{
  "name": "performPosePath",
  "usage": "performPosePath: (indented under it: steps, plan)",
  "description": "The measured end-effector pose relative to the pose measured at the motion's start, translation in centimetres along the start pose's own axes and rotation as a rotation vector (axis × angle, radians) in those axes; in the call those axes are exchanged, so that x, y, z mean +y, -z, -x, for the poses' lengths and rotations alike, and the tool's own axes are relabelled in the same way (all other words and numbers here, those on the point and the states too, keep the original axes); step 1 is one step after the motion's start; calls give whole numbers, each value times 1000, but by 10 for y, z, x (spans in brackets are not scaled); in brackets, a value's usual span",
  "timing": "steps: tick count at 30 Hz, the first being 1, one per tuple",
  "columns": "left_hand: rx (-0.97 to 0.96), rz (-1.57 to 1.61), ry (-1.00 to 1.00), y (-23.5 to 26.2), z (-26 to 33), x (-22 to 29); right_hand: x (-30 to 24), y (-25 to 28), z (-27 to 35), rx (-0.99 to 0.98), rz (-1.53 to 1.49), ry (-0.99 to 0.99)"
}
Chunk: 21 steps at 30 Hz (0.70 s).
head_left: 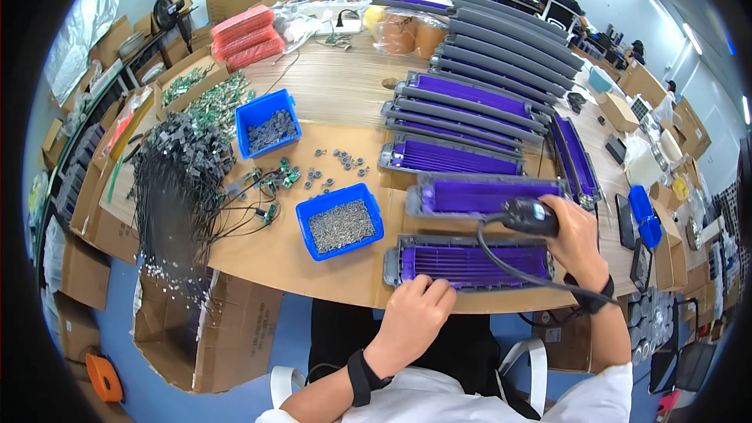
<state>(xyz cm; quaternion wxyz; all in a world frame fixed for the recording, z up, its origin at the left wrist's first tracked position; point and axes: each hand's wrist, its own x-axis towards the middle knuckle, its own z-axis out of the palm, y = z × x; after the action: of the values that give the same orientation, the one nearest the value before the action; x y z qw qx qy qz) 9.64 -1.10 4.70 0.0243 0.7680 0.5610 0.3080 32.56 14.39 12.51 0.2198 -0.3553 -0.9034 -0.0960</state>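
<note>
The right hand [576, 235] is wrapped around a black corded tool [533, 218], raised over the right end of the two nearest housings. The tool's cord [501, 265] curves from its left end, down over the nearest housing and back toward the right wrist. The left hand [419, 305], fingers curled, is at the front edge of the nearest purple-and-grey housing [470, 263]; its fingertips are partly hidden, so I cannot tell whether they pinch anything or simply steady the part. That housing lies just beyond the left hand, below the tool, its ribbed purple inside facing up. Directly behind it, left of the right hand, lies a second housing [470, 196].

Left of the left hand and farther off is a blue tray [337, 198] of screws. Past the tray are loose grey round pieces [348, 161], then a blue bin [262, 111] with more of them. Farther left of that hand, a heap of black cables [176, 180] spills over the table edge, green circuit boards [219, 102] piled behind it. Well beyond both hands, a row of similar housings [501, 55] runs back along the table.
</note>
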Motion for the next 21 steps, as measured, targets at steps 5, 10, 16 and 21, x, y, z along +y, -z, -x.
performPosePath:
  steps: [5,10,16,21]
  plan:
    - [24,73,5,8,20,-8,-1,-6,37,-123,18,-55]
    - [141,141,-30,29,28,-23,-6,-15,40,-271,-72,-72]
    - [379,-85,278,96,39,-103,-21,8,42,-128,-148,-154]
    - [286,-446,247,139,23,-171,-39,16,43,-104,-239,-64]
